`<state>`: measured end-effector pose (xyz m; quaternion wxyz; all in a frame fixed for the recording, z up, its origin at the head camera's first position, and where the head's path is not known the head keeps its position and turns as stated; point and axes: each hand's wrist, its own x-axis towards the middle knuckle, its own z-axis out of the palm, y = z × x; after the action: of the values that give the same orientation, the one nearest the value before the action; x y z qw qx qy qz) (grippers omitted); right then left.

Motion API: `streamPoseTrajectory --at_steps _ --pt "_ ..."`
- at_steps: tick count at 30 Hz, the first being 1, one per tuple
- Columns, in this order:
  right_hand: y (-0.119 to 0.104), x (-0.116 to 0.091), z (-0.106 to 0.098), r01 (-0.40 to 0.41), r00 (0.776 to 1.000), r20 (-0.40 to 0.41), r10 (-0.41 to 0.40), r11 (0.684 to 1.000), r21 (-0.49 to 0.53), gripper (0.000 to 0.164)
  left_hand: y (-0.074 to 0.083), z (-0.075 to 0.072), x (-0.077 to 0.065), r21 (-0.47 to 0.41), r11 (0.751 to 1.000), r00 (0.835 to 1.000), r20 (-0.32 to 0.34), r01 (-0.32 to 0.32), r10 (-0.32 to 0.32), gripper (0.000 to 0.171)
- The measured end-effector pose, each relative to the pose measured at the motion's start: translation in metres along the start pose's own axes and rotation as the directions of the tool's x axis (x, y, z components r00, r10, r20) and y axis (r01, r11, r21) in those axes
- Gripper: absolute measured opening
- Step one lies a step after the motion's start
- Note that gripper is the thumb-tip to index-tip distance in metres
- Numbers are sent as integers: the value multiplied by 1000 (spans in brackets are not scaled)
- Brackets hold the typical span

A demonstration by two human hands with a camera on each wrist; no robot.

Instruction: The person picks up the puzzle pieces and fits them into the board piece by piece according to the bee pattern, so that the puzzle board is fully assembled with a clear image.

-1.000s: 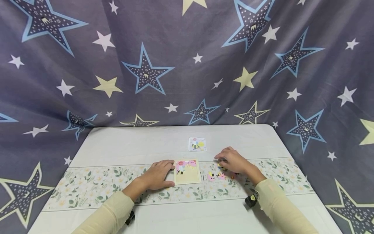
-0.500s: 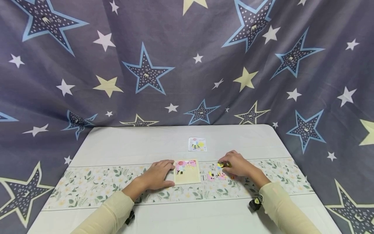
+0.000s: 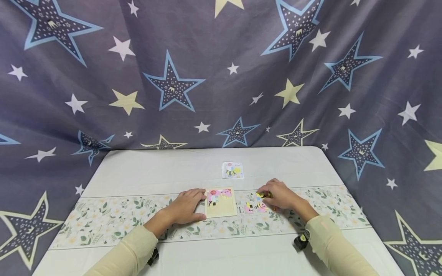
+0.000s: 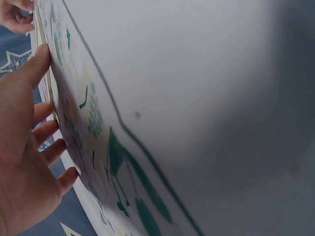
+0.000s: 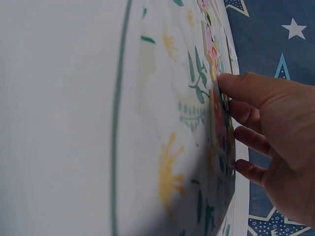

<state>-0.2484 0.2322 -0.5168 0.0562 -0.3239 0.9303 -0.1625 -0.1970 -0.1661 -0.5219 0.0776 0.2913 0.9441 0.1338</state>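
Observation:
A square wooden puzzle tray (image 3: 221, 209) lies mid-table, with pink, red and white bee-picture pieces (image 3: 215, 196) fitted along its top and left. Against its left edge rests my left hand (image 3: 186, 206), fingers near the far corner and thumb at the near corner; the left wrist view shows the thumb (image 4: 38, 64) along that edge. To the right, my right hand (image 3: 279, 193) bends over loose puzzle pieces (image 3: 249, 208), its thumb and forefinger pinching a yellow and black puzzle piece (image 3: 259, 195). From the right wrist, the thumb (image 5: 241, 86) sits at the pieces, and pink puzzle pieces (image 5: 215, 120) lie flat beside it.
Behind the tray lies a square picture card (image 3: 233, 170) of a bee. A floral band (image 3: 114, 216) crosses the white table (image 3: 165, 165). A star-patterned curtain (image 3: 214, 76) hangs around the far side and flanks. Dark wrist devices (image 3: 300, 241) are on both forearms.
Over the first half second, my right hand shifted slightly right and its thumb and forefinger closed in on a loose puzzle piece. Since then it stays nearly still. The left hand has not moved.

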Motion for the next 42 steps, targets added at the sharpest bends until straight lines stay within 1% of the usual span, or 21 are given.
streamPoseTrajectory --at_steps 4,11,17,22,28,35,42 --pt "-1 0 -1 -8 1000 -1 8 1000 8 28 0 1 0 3 1000 1000 -2 -2 2 69" --pt "-1 4 0 20 999 -37 -20 1000 6 28 -1 2 -1 5 1000 1000 -5 -1 1 70" --pt "-6 7 1 27 999 -43 -25 999 42 28 0 2 -2 0 1000 1000 -6 1 -1 69" --pt "-12 13 2 56 997 -62 -52 996 68 28 2 0 -2 -15 1000 1000 -3 -1 1 68" --pt "-23 21 6 88 995 -53 -84 994 66 28 2 -1 -2 -12 1000 1000 0 -3 3 68" --pt "-33 26 8 96 995 -46 -93 992 77 27 2 0 -3 -9 1000 1000 -2 -13 13 69" --pt "-40 32 10 102 994 -40 -99 991 83 27 0 -1 -2 -3 1000 1000 1 -10 10 69"
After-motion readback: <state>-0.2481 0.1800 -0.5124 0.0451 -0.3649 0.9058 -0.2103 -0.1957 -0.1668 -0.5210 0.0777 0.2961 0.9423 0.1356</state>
